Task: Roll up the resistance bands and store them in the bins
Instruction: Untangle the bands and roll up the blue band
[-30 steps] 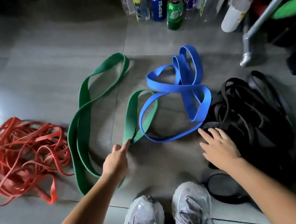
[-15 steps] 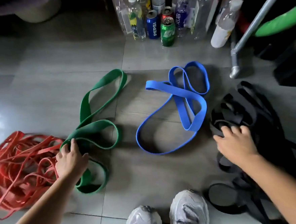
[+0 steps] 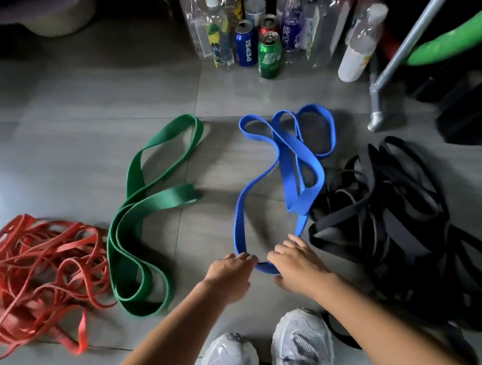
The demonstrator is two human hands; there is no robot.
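A wide blue band (image 3: 291, 161) lies looped on the grey tiled floor in the middle. My left hand (image 3: 230, 275) and my right hand (image 3: 295, 265) meet at its near end, fingers on the band there. A wide green band (image 3: 139, 218) lies folded to the left, apart from my hands. A tangle of thin red bands (image 3: 37, 270) fills the far left. A heap of black bands (image 3: 394, 228) sits at the right, just beyond my right hand. No bin is in view.
Plastic bottles and drink cans (image 3: 266, 38) stand at the back of the floor. A grey metal pole (image 3: 412, 36) slants down at the back right, with a green object (image 3: 458, 41) beside it. My two grey shoes (image 3: 266, 354) are at the bottom edge.
My left hand left the green band and moved right; my right hand left the black heap and moved left. Both now sit on the blue band's near end. The green band lies refolded.
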